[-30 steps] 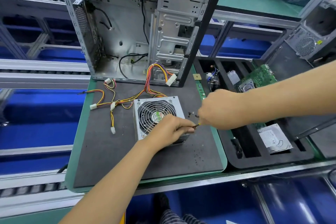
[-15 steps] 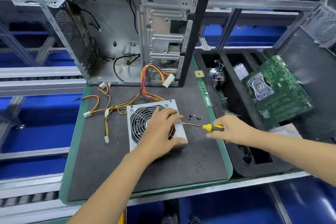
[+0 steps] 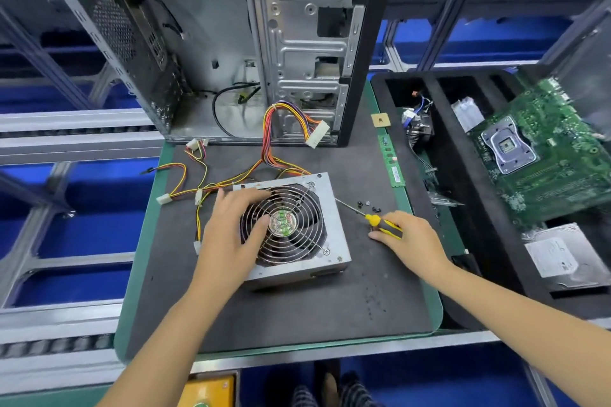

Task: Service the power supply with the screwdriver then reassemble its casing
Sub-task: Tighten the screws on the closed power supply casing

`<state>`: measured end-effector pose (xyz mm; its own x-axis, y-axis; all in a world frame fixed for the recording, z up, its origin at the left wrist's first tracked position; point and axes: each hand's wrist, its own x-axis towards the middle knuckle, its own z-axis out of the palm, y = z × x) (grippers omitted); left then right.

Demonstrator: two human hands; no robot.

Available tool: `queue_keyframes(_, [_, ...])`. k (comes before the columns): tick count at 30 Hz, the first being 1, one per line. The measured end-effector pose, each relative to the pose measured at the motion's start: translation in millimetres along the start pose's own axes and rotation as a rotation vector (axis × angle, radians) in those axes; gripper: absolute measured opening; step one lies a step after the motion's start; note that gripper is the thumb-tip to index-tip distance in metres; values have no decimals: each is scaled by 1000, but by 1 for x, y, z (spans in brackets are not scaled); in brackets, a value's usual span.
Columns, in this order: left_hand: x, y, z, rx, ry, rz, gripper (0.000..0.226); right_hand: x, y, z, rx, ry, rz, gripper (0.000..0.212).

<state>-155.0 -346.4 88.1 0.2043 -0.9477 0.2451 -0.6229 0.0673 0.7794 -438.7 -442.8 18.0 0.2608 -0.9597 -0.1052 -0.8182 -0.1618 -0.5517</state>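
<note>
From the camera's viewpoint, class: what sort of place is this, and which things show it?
Probably an electronics repair or assembly line bench: an open grey metal computer case, a green motherboard in a black foam tray, and metal roller conveyor rails.

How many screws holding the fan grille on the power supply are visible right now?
2. The far-right screw and the near-right screw on the fan grille. The left hand covers the grille's left corners, so more may be hidden there.

Front mat (image 3: 297,317): bare, open to reach.
Behind supply (image 3: 330,208): cables (image 3: 231,180), case (image 3: 264,43).
Right: loose screws (image 3: 368,206), screwdriver (image 3: 380,225).
</note>
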Motion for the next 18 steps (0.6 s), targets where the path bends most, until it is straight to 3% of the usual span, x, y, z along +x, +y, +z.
queue_keyframes(9, [-18,-11,-11,-91,104,8,20,-6,-2,5,-54,-48,-60,20])
queue_keyframes(13, [-13,-6,-18,-100,112,8,20,-8,-19,-20,148,-84,-31,21])
queue_keyframes(18, [1,11,-15,-274,12,-73,11,-9,-90,-58,318,-142,-150,13])
